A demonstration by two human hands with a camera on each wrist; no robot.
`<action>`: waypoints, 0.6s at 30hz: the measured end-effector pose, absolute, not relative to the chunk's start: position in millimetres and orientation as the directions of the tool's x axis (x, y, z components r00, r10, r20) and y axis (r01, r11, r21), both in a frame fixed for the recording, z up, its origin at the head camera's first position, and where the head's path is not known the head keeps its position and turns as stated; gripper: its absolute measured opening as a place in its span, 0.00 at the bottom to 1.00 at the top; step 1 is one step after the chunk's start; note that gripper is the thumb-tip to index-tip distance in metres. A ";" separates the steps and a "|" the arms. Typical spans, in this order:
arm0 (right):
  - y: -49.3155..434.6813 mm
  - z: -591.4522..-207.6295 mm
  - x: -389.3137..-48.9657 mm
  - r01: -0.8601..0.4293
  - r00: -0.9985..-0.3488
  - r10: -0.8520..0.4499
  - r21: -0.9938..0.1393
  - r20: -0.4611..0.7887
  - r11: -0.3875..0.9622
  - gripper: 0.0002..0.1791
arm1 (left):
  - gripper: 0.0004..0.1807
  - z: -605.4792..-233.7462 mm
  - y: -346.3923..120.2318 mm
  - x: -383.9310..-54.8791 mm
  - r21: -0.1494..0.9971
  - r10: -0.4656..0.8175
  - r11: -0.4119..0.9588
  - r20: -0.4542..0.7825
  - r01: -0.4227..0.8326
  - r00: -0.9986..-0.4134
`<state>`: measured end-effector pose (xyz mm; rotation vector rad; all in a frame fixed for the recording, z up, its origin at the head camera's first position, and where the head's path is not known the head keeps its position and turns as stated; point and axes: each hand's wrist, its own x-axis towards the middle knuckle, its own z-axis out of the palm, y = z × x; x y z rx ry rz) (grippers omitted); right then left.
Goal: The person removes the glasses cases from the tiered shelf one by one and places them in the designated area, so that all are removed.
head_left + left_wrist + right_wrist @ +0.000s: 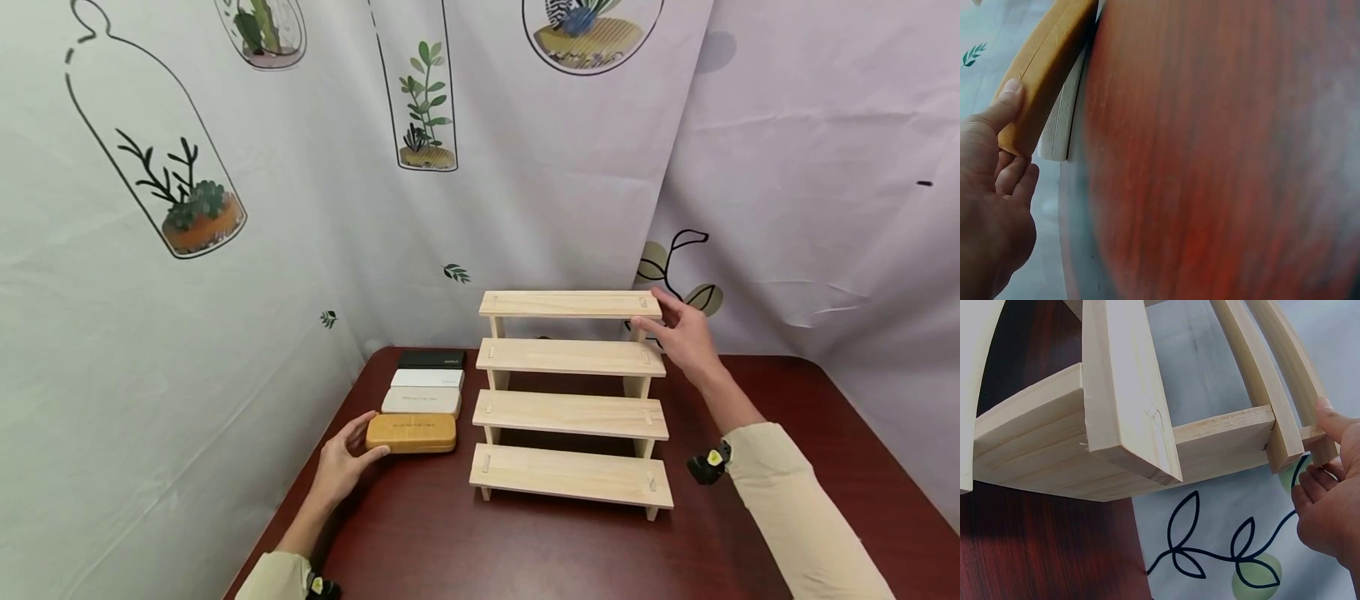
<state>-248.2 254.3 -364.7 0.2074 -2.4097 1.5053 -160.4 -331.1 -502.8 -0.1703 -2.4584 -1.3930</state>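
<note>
Thumb and fingers of my left hand [339,462] pinch the left end of a mustard-yellow glasses case [411,433], which lies on the dark red table. In the left wrist view the thumb presses one face of the case and the other fingers curl round its end. On the right, a four-step wooden display rack [573,413] stands upright. My right hand [684,337] grips the right end of its top shelf [570,303]. The right wrist view has the thumb on one side of that board and the fingers curled on the other.
Behind the yellow case lie a beige case [422,401], a white case [427,378] and a black case [432,359] in a column. The table [570,550] meets a fabric backdrop [300,208] printed with plants in glass jars at its back and left.
</note>
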 end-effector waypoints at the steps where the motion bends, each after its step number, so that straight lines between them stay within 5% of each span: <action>1: 254.3 -364.8 -248.4 -0.273 -0.947 0.032 -0.853 0.320 0.445 0.44 | 0.42 -503.3 -332.3 -160.9 0.817 -0.042 0.519 0.320 0.253 -0.947; 18: 255.8 -365.2 -247.4 -0.285 -0.943 0.026 -0.849 0.330 0.445 0.45 | 0.40 -501.8 -339.2 -170.6 0.833 0.030 0.522 0.199 0.185 -0.980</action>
